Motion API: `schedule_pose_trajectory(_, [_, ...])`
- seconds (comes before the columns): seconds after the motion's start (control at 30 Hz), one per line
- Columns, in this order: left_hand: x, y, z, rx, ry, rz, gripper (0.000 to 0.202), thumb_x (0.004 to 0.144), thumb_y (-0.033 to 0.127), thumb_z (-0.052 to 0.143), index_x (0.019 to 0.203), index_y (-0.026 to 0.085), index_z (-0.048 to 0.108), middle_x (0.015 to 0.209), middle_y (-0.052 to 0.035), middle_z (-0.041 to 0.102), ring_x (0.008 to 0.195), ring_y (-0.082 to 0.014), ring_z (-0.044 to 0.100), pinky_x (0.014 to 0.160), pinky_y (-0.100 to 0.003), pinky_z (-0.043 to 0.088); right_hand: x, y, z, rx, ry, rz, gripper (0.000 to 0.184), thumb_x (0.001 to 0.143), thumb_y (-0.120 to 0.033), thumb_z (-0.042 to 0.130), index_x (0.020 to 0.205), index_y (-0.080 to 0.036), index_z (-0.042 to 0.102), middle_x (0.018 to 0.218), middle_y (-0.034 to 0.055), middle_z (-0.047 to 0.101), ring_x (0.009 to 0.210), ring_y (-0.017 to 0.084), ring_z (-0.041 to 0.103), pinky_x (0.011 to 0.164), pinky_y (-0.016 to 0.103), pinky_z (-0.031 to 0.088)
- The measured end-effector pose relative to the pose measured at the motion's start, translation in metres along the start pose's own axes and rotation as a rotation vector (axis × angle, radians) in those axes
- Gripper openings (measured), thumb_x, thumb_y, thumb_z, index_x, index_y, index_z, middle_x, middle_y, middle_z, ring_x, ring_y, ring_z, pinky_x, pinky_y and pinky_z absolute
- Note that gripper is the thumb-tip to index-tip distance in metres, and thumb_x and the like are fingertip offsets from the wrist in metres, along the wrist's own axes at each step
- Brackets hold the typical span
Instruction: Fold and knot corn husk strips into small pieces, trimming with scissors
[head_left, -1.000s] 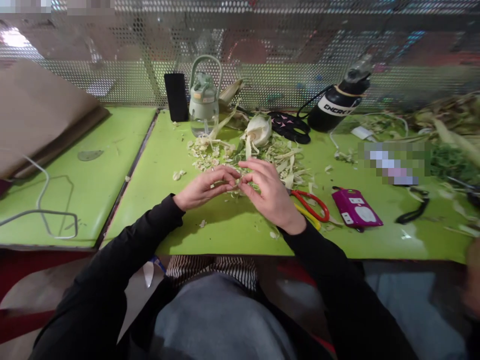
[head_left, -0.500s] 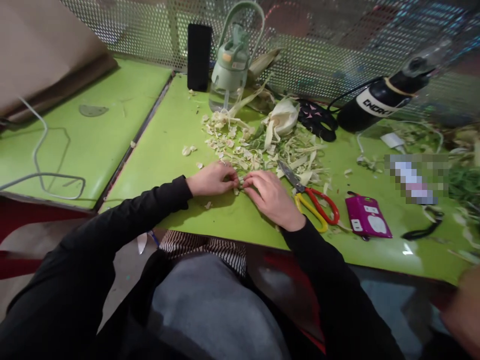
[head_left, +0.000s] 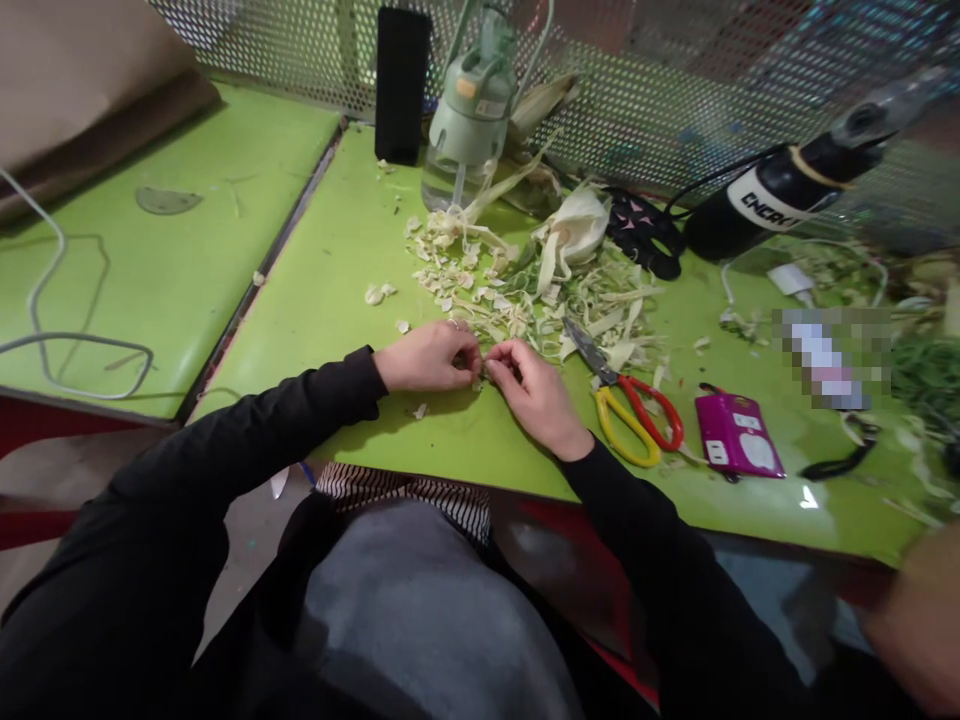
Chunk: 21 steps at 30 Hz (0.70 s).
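Observation:
My left hand point(head_left: 429, 357) and my right hand point(head_left: 534, 391) rest on the green table point(head_left: 337, 290), fingertips meeting over a small pale husk strip point(head_left: 482, 370). Both hands have their fingers curled in a pinch on that strip. Just beyond the fingers lies a heap of cut pale husk scraps point(head_left: 517, 290) with a whitish husk bundle point(head_left: 574, 232) behind it. Red and yellow scissors point(head_left: 626, 405) lie right of my right hand, blades pointing up-left.
A pale green water jug point(head_left: 472, 110) and a black box point(head_left: 401, 85) stand at the back by the perforated metal screen. A black bottle point(head_left: 787, 190) lies at the right, a magenta device point(head_left: 737, 435) beside the scissors. A white cable point(head_left: 67, 335) lies on the left table. Another person's hand point(head_left: 919, 620) shows at bottom right.
The view tipped down and moved closer. Both hands lowered from slightly above the table onto it, and their fingers closed tighter together on the small strip.

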<state>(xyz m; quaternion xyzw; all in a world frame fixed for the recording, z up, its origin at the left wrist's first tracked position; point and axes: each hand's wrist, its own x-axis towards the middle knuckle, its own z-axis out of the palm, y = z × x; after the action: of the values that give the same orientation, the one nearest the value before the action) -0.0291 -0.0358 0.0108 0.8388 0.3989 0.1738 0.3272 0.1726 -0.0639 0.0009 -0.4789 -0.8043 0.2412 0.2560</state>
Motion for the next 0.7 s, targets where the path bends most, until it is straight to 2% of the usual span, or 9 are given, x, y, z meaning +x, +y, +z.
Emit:
schedule_pose_trajectory(0.1, [-0.0025, -0.0018, 0.0042, -0.002, 0.054, 0.014, 0.011, 0.081, 0.017, 0.061, 0.086, 0.013, 0.071, 0.089, -0.0065, 0.067, 0.073, -0.0122, 0.057, 0.072, -0.026, 0.046, 0.0016, -0.0008, 0.0008, 0.065, -0.006, 0.064, 0.009, 0.094, -0.031, 0.054, 0.093, -0.023, 0.058, 0.083, 0.0025, 0.068, 0.073, 0.019, 0.063, 0.07, 0.034, 0.049])
schedule_pose_trajectory(0.27, [-0.0032, -0.0037, 0.0073, -0.027, 0.082, -0.005, 0.008, 0.082, 0.017, 0.064, 0.085, 0.014, 0.071, 0.089, -0.0059, 0.067, 0.071, -0.0114, 0.057, 0.071, -0.025, 0.047, -0.0002, -0.0019, 0.005, 0.137, 0.097, 0.137, 0.015, 0.09, -0.036, 0.063, 0.095, -0.023, 0.06, 0.082, 0.0015, 0.07, 0.069, 0.017, 0.064, 0.069, 0.032, 0.051])
schedule_pose_trajectory(0.37, [-0.0031, -0.0034, 0.007, -0.031, 0.083, -0.02, 0.008, 0.081, 0.017, 0.065, 0.085, 0.013, 0.071, 0.09, -0.0062, 0.068, 0.072, -0.0119, 0.058, 0.073, -0.026, 0.048, -0.0024, -0.0029, 0.0055, 0.082, 0.11, 0.103, 0.013, 0.092, -0.035, 0.062, 0.089, -0.022, 0.064, 0.085, 0.0031, 0.073, 0.074, 0.018, 0.066, 0.073, 0.034, 0.053])
schedule_pose_trajectory(0.47, [-0.0032, -0.0044, 0.0081, -0.028, 0.101, -0.018, 0.009, 0.081, 0.018, 0.065, 0.085, 0.014, 0.072, 0.089, -0.0062, 0.068, 0.073, -0.0125, 0.059, 0.073, -0.026, 0.049, -0.0049, -0.0039, 0.0042, 0.03, 0.093, 0.035, 0.015, 0.094, -0.032, 0.059, 0.091, -0.022, 0.069, 0.091, 0.0055, 0.075, 0.084, 0.021, 0.069, 0.08, 0.037, 0.054])
schedule_pose_trajectory(0.63, [-0.0036, -0.0066, 0.0103, -0.047, 0.131, 0.003, 0.007, 0.082, 0.02, 0.065, 0.083, 0.016, 0.07, 0.087, -0.0043, 0.068, 0.073, -0.012, 0.059, 0.072, -0.026, 0.049, -0.0081, -0.0028, 0.0023, 0.037, 0.065, 0.009, 0.017, 0.091, -0.035, 0.065, 0.097, -0.021, 0.072, 0.093, 0.0063, 0.075, 0.076, 0.019, 0.068, 0.073, 0.036, 0.056])
schedule_pose_trajectory(0.7, [-0.0039, -0.0059, 0.0097, -0.05, 0.125, -0.006, 0.007, 0.082, 0.02, 0.065, 0.083, 0.016, 0.07, 0.087, -0.0045, 0.068, 0.073, -0.0119, 0.059, 0.072, -0.026, 0.049, -0.0081, -0.0015, 0.002, 0.017, 0.074, -0.006, 0.015, 0.092, -0.034, 0.064, 0.095, -0.021, 0.072, 0.09, 0.0059, 0.074, 0.078, 0.02, 0.067, 0.074, 0.037, 0.055])
